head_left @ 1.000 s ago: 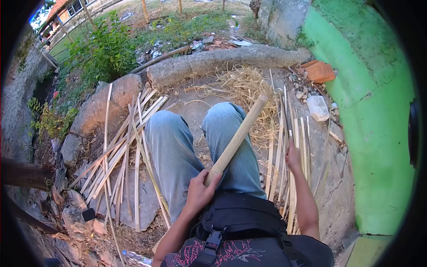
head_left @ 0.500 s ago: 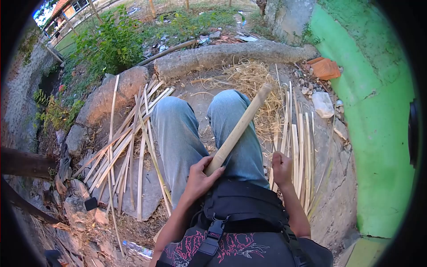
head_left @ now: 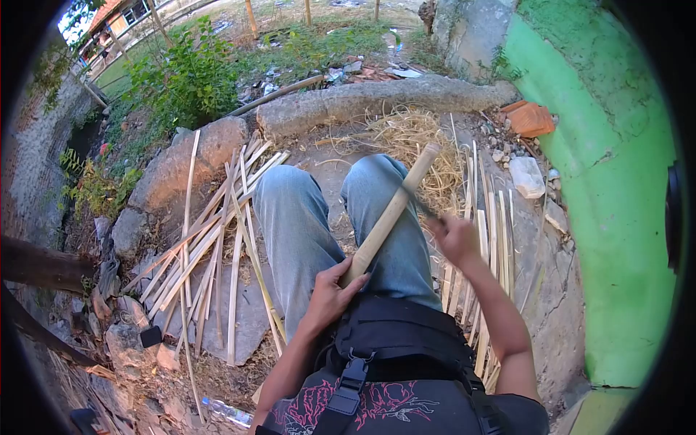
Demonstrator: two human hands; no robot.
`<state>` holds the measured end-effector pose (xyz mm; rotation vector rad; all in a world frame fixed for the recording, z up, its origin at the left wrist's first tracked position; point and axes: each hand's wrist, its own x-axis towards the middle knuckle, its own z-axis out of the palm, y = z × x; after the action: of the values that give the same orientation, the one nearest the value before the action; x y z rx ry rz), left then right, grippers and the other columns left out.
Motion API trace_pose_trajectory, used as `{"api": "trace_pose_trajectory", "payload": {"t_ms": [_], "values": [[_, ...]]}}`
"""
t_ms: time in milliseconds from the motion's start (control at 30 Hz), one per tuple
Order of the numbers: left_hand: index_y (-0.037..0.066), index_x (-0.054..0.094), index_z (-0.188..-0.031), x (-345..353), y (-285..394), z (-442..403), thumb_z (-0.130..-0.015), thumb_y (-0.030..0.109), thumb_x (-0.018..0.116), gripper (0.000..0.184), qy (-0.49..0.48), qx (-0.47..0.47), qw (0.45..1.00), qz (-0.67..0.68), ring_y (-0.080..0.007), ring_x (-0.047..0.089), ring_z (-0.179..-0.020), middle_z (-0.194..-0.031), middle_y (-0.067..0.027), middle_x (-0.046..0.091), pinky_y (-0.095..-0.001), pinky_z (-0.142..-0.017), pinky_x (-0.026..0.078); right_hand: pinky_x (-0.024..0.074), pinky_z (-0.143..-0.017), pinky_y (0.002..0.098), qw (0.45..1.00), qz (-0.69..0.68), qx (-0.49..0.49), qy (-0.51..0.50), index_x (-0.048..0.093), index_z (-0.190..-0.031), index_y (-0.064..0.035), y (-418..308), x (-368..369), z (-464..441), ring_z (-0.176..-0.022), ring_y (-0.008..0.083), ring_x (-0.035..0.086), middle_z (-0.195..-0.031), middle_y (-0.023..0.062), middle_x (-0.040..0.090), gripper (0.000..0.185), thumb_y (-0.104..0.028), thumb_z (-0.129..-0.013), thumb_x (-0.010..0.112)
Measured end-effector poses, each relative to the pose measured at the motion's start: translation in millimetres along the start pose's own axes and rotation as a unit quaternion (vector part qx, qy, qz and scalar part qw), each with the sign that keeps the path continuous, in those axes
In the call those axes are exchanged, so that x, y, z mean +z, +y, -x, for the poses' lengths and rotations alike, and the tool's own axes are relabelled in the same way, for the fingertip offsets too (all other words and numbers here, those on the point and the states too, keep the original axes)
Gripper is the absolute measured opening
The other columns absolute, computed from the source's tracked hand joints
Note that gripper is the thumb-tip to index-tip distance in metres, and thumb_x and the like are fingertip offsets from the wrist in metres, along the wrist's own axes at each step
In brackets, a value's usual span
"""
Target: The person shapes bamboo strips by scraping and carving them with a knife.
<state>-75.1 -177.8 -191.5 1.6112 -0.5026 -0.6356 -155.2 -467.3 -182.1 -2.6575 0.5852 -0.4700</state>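
My left hand is wrapped round the lower end of a pale bamboo stick, which slants up and right across my right thigh. A knife with a dark blade is in my right hand; the blade lies against the upper half of the stick. My fingers cover the knife's handle. Thin split strips lie on the ground beyond my right hand, and a crossed pile of strips is left of my knees.
Curly shavings lie ahead of my knees, before a low stone border. A green wall rises at the right, with a white block and an orange tile piece near it. A plastic bottle lies at the lower left.
My right hand has moved up and inward from beside my right thigh, bringing the knife blade against the stick. My left hand keeps its hold on the stick.
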Motion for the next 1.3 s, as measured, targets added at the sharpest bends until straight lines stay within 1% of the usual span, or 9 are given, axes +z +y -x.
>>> {"api": "trace_pose_trajectory", "payload": {"t_ms": [33,100,133,333,433,533,833,1133,1300], "values": [[-0.007,0.058,-0.126,0.4,0.5,0.9,-0.089,0.016,0.071,0.046,0.001,0.007,1.0,-0.019,-0.0098,0.058,-0.088,-0.097,-0.011,0.069,-0.0268,-0.079,0.049,0.0488,-0.058,0.044,0.989,0.016,0.147,-0.022,0.063,-0.07,-0.0018,21.7,-13.2,-21.3,-0.059,0.0321,0.065,-0.059,0.0163,0.061,0.077,-0.075,-0.088,0.044],[-0.007,0.056,-0.128,1.5,-3.2,2.8,-0.089,0.016,0.071,0.047,-0.002,0.001,1.0,-0.011,-0.0105,0.059,-0.087,-0.096,-0.0139,0.069,-0.0278,-0.079,0.049,0.0498,-0.062,0.0443,0.96,0.036,0.275,0.034,0.069,-0.083,0.0038,85.6,-26.9,-59.8,-0.065,0.0332,0.065,-0.062,0.02,0.062,0.085,-0.074,-0.091,0.035],[-0.007,0.056,-0.129,0.9,-4.0,3.2,-0.089,0.016,0.07,0.048,-0.005,0.0,1.0,-0.009,-0.0108,0.059,-0.087,-0.096,-0.0154,0.069,-0.0283,-0.08,0.049,0.0434,-0.051,0.0431,0.948,0.001,0.305,0.086,0.063,-0.066,0.0016,137.8,-15.9,-66.5,-0.052,0.03,0.059,-0.055,0.0168,0.057,0.086,-0.077,-0.088,0.038],[-0.005,0.056,-0.128,1.4,-1.9,4.4,-0.095,0.019,0.062,0.041,0.02,0.073,0.993,-0.088,-0.0231,0.067,-0.083,-0.093,-0.0249,0.067,-0.0326,-0.077,0.05,0.0238,-0.032,0.0308,0.731,-0.305,0.608,0.049,0.036,-0.058,-0.0176,202.0,50.8,46.1,-0.033,0.0127,0.033,-0.046,-0.0039,0.032,0.068,-0.079,-0.08,0.054],[-0.005,0.06,-0.117,-3.0,21.8,8.8,-0.098,0.021,0.058,0.032,0.034,-0.038,0.993,-0.105,-0.0293,0.068,-0.078,-0.088,-0.0241,0.066,-0.036,-0.072,0.05,0.0257,-0.03,0.0313,0.723,-0.307,0.616,-0.056,0.043,-0.061,-0.0157,227.2,118.3,157.6,-0.031,0.0134,0.036,-0.046,-0.0013,0.038,0.053,-0.058,-0.082,0.066],[-0.006,0.059,-0.111,-10.3,22.3,7.2,-0.1,0.017,0.054,0.026,0.06,-0.088,0.976,-0.189,-0.0148,0.064,-0.074,-0.084,-0.0141,0.066,-0.031,-0.066,0.05,0.0348,-0.037,0.037,0.756,-0.276,0.592,-0.04,0.055,-0.067,-0.0072,178.0,133.9,225.4,-0.04,0.0175,0.044,-0.055,0.0026,0.047,0.048,-0.05,-0.079,0.074],[-0.002,0.059,-0.115,7.4,22.6,7.6,-0.089,0.011,0.07,0.031,0.18,0.055,0.975,-0.122,-0.0183,0.067,-0.081,-0.098,-0.0128,0.067,-0.0317,-0.071,0.053,0.0368,-0.04,0.0376,0.782,-0.244,0.57,-0.058,0.056,-0.07,-0.0062,151.6,137.9,245.8,-0.042,0.0189,0.047,-0.058,0.0043,0.049,0.048,-0.05,-0.078,0.074],[0.008,0.07,-0.103,9.7,41.1,-26.9,-0.071,0.007,0.079,0.034,0.178,0.311,0.866,-0.349,-0.0333,0.055,-0.103,-0.111,-0.0141,0.058,-0.0418,-0.087,0.047,0.0389,-0.043,0.0382,0.807,-0.223,0.543,-0.067,0.057,-0.072,-0.0053,148.7,133.9,235.1,-0.045,0.0203,0.049,-0.06,0.0061,0.052,0.048,-0.049,-0.078,0.075],[0.009,0.072,-0.1,20.6,33.3,-49.3,-0.07,0.011,0.078,0.03,0.187,0.361,0.824,-0.394,-0.029,0.054,-0.101,-0.11,-0.0108,0.058,-0.0387,-0.082,0.045,0.04,-0.045,0.0385,0.817,-0.207,0.533,-0.077,0.057,-0.073,-0.0048,151.8,134.1,236.8,-0.047,0.0211,0.051,-0.061,0.007,0.053,0.048,-0.049,-0.077,0.075]]}}
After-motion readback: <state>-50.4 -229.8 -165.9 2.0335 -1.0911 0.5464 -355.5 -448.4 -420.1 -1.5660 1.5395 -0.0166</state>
